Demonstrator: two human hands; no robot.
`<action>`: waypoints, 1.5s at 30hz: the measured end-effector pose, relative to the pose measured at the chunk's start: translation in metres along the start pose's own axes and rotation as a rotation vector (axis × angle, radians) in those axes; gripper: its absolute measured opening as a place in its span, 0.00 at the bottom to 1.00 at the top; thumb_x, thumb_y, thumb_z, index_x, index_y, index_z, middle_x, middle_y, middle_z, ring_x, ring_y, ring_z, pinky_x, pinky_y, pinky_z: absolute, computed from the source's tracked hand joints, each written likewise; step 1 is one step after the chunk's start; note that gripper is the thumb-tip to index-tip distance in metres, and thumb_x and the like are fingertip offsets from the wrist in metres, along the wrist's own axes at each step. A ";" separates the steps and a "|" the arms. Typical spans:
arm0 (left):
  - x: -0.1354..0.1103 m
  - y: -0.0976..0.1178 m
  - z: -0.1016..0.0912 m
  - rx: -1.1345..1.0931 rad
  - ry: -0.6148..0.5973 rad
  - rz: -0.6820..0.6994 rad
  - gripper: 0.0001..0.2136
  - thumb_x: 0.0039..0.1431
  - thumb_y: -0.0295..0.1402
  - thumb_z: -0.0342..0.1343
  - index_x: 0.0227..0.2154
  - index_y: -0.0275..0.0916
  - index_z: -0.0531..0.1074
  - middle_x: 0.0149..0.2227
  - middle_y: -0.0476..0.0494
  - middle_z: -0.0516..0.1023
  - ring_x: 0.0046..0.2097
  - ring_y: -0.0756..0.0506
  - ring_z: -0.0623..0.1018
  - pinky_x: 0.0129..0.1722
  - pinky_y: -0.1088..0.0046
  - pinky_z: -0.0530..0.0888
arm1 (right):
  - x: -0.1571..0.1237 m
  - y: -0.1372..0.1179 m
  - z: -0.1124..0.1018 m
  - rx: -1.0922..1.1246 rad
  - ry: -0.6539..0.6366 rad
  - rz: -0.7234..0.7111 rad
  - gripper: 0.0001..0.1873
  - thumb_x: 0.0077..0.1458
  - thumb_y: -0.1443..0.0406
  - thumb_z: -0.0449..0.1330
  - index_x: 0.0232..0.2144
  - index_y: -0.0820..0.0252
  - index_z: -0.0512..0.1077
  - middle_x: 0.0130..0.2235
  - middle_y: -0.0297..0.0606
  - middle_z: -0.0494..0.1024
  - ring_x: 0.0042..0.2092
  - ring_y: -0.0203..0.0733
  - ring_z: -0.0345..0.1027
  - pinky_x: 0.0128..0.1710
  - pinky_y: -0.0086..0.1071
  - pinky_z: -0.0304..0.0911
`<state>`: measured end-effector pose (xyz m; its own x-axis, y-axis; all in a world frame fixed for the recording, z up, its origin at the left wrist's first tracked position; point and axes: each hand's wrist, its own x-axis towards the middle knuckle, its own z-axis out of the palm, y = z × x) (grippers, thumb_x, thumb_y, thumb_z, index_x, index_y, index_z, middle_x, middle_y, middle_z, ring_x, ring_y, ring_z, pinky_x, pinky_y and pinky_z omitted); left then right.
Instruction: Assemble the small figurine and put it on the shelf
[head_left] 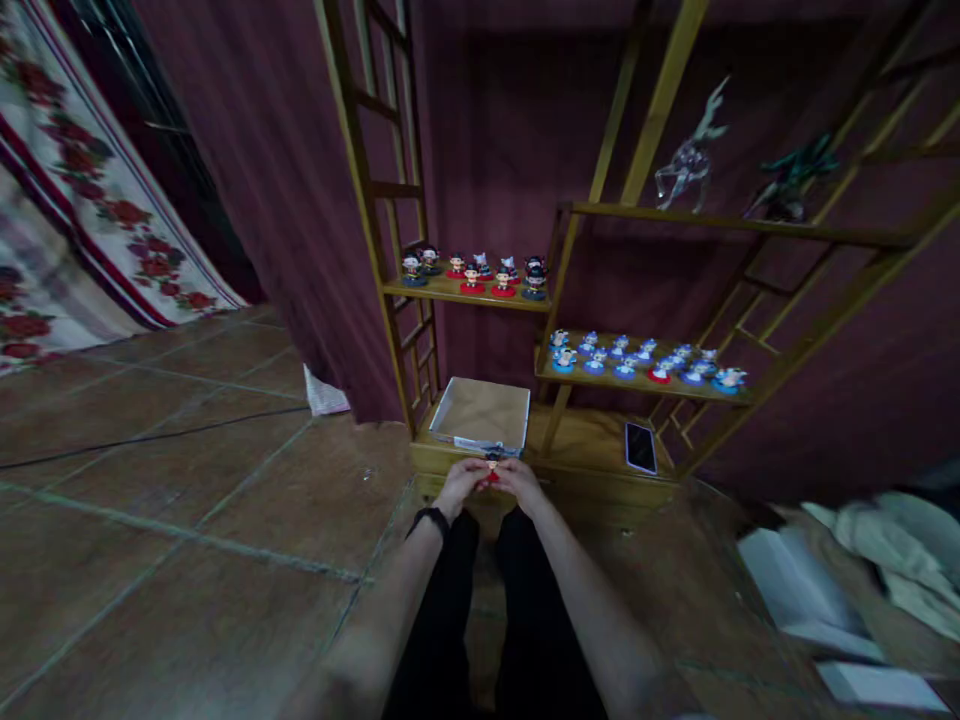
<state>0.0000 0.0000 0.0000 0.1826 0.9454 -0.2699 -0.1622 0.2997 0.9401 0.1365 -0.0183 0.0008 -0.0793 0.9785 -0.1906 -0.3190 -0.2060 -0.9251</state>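
Observation:
Between my two hands is a small figurine (pixel 493 465) with dark hair and a red base. My left hand (pixel 466 478), with a dark band on the wrist, pinches its left side. From the other side, the fingers of my right hand (pixel 517 474) close on it. Just beyond the hands, a shallow cardboard box (pixel 480 410) with white edges rests on the lowest shelf. Similar figurines (pixel 472 278) on red or dark bases stand on the upper left shelf. Blue and purple figurines (pixel 625 364) line the middle right shelf, one with a red base among them.
A phone (pixel 641 447) lies on the low shelf at right. Higher up stand a clear horse-like figure (pixel 686 165) and a dark green ornament (pixel 795 180). White boxes (pixel 802 590) and cloth are on the floor at right. A cable (pixel 165 436) crosses the tiles at left.

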 end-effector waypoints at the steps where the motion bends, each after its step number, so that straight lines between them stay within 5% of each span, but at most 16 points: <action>1: 0.000 0.000 0.000 0.001 -0.002 -0.001 0.12 0.36 0.31 0.63 0.25 0.33 0.70 0.18 0.50 0.72 0.17 0.56 0.68 0.18 0.82 0.62 | 0.000 0.000 0.000 -0.001 0.003 0.000 0.16 0.31 0.57 0.66 0.21 0.60 0.68 0.26 0.32 0.74 0.29 0.35 0.70 0.37 0.36 0.65; 17: -0.002 0.000 0.003 -0.018 0.053 0.016 0.17 0.36 0.30 0.64 0.32 0.34 0.65 0.16 0.55 0.69 0.17 0.56 0.68 0.18 0.82 0.62 | 0.000 -0.001 0.003 -0.027 0.076 0.016 0.16 0.28 0.62 0.67 0.22 0.60 0.66 0.25 0.31 0.74 0.28 0.36 0.70 0.35 0.35 0.65; 45: -0.008 0.006 0.006 0.019 0.046 0.044 0.15 0.35 0.31 0.64 0.28 0.34 0.68 0.18 0.52 0.70 0.18 0.55 0.68 0.19 0.81 0.63 | 0.004 0.005 0.000 -0.008 0.065 -0.009 0.18 0.28 0.60 0.68 0.24 0.60 0.66 0.26 0.31 0.74 0.28 0.36 0.70 0.36 0.36 0.65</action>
<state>0.0031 -0.0062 0.0088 0.1306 0.9628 -0.2367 -0.1504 0.2552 0.9551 0.1350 -0.0155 -0.0046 -0.0145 0.9791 -0.2029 -0.3118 -0.1973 -0.9294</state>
